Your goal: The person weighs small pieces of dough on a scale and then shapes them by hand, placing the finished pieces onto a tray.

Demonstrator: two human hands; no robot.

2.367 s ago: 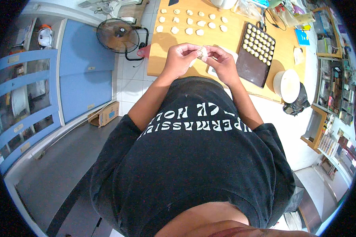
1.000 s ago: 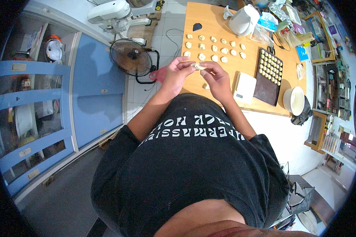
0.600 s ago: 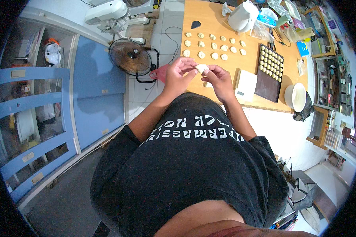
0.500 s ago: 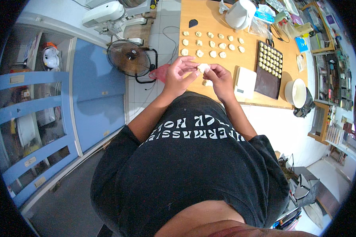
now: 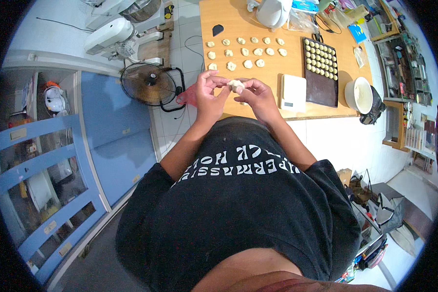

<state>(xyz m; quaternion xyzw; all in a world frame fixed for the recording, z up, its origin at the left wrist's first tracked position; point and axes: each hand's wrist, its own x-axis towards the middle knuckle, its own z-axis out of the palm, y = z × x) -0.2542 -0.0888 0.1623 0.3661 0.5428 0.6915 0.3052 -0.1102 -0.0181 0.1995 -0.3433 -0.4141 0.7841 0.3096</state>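
A small pale piece of dough [image 5: 236, 85] is pinched between my two hands, above the near edge of the wooden table. My left hand [image 5: 210, 100] is closed on its left side, with the fingertips and thumb at the dough. From the right, the thumb and fingers of my right hand [image 5: 261, 101] grip it as well. Partly hidden under my right hand lies another bit of dough. Beyond my hands, rows of small dough lumps [image 5: 245, 51] are spread over the tabletop [image 5: 292, 58].
Right of my hands lie a white kitchen scale [image 5: 293, 90] and a dark tray [image 5: 321, 90] of round pale balls. A white bowl [image 5: 358, 96] stands at the table's right edge. Farther back are a black scraper [image 5: 218, 30] and a white appliance [image 5: 273, 13]. A fan [image 5: 148, 83] stands at left.
My view has turned slightly, so the table and my hands appear farther left. Both hands still hold the same dough, with only slight finger movement.
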